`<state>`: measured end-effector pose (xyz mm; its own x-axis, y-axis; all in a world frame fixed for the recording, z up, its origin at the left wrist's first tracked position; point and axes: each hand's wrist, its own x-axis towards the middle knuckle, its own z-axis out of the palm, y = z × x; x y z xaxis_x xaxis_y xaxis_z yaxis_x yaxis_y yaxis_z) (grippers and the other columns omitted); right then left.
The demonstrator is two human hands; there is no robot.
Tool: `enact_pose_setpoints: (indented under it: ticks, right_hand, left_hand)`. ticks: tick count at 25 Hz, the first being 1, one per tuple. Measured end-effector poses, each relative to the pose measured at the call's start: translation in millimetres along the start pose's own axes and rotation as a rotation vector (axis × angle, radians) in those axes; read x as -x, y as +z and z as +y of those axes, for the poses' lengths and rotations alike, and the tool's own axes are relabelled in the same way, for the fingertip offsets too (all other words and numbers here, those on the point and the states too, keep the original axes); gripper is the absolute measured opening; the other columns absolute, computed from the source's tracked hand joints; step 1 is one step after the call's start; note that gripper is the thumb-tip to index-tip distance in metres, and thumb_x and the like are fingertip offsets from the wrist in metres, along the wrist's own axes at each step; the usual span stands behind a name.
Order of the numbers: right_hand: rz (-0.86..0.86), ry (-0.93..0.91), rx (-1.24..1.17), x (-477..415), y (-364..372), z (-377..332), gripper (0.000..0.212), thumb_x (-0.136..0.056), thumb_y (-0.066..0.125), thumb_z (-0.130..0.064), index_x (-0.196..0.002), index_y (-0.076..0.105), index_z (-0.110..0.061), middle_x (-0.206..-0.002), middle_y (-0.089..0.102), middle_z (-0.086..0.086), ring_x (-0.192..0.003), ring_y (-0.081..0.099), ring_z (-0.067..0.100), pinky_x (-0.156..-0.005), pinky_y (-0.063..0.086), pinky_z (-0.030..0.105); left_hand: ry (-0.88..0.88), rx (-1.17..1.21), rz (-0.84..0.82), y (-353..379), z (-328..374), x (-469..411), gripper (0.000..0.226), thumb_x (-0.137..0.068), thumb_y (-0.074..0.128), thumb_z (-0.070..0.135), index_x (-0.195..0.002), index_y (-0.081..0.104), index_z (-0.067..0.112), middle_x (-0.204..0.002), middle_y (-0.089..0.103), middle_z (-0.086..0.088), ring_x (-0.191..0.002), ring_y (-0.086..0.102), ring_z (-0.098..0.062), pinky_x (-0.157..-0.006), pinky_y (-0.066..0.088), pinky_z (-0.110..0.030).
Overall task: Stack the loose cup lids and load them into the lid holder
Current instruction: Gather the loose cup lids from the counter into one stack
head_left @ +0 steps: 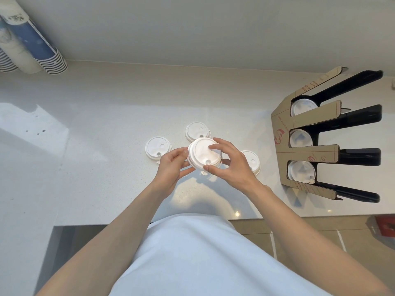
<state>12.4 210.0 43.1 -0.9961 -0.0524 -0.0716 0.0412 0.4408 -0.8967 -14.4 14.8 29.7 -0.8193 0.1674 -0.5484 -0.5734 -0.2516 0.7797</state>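
1. white shirt front (192,263) sits closest, both bare forearms reaching out from it over the surface (96,167).
2. my left hand (171,167) and right hand (229,165) together hold a small stack of lids (203,154) above the surface, each grip closed around its rim.
3. three loose lids lie beside it: left lid (157,147), far lid (195,130), right lid (252,161) partly behind my right hand.
4. lid holder (310,135) stands well right, lids in its three slots.
5. cup stacks (32,43) far left.
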Motion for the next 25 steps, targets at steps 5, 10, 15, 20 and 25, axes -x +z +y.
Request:
enact_pose_setpoints:
  ticks: [5,10,15,20,25]
  right_hand:
    - [-0.002,-0.005,0.003,0.3,-0.5,0.1,0.05,-0.075,0.085,-0.018,-0.121,0.066,-0.022,-0.145,0.048,-0.011,-0.13,0.05,0.005,-0.099,0.052,0.028]
    - [-0.025,0.037,-0.056,0.0,0.4,-2.5,0.045,-0.08,0.08,-0.012,-0.123,0.067,-0.019,-0.144,0.046,-0.014,-0.124,0.048,-0.009,-0.098,0.048,0.019]
    - [0.104,0.089,-0.199,-3.1,5.5,-1.8,0.025,-0.095,0.062,-0.008,-0.119,0.068,-0.011,-0.141,0.052,-0.002,-0.119,0.051,-0.014,-0.089,0.048,0.007]
    - [0.215,0.122,-0.263,-4.1,11.0,-2.4,0.03,-0.096,0.061,-0.011,-0.125,0.061,-0.016,-0.126,0.064,-0.007,-0.118,0.061,0.011,-0.092,0.05,0.013]
    - [0.295,0.179,-0.289,-6.1,15.2,-1.1,0.029,-0.094,0.063,-0.01,-0.123,0.063,-0.012,-0.12,0.068,-0.003,-0.111,0.066,0.015,-0.09,0.052,0.017]
  left_hand:
    - [0.023,0.012,-0.018,1.3,1.3,3.2,0.024,-0.097,0.065,0.023,-0.117,0.068,0.009,-0.097,0.078,-0.001,-0.09,0.076,-0.016,-0.085,0.063,-0.032]
    - [0.036,0.002,-0.025,0.9,3.2,3.6,0.021,-0.092,0.071,0.013,-0.113,0.067,0.012,-0.102,0.077,-0.007,-0.092,0.076,-0.016,-0.08,0.063,-0.028]
    - [0.045,0.016,-0.043,0.9,5.8,1.1,0.019,-0.093,0.069,0.009,-0.112,0.068,0.012,-0.1,0.078,-0.004,-0.093,0.077,-0.014,-0.079,0.063,-0.029]
    - [0.06,-0.004,-0.042,1.7,5.3,-0.3,0.026,-0.092,0.069,0.004,-0.117,0.067,0.011,-0.11,0.074,-0.01,-0.1,0.074,-0.017,-0.087,0.062,-0.034]
    - [0.109,-0.064,-0.017,1.3,3.4,-2.3,0.037,-0.089,0.072,0.002,-0.126,0.066,0.005,-0.11,0.069,-0.009,-0.105,0.07,-0.02,-0.096,0.059,-0.038]
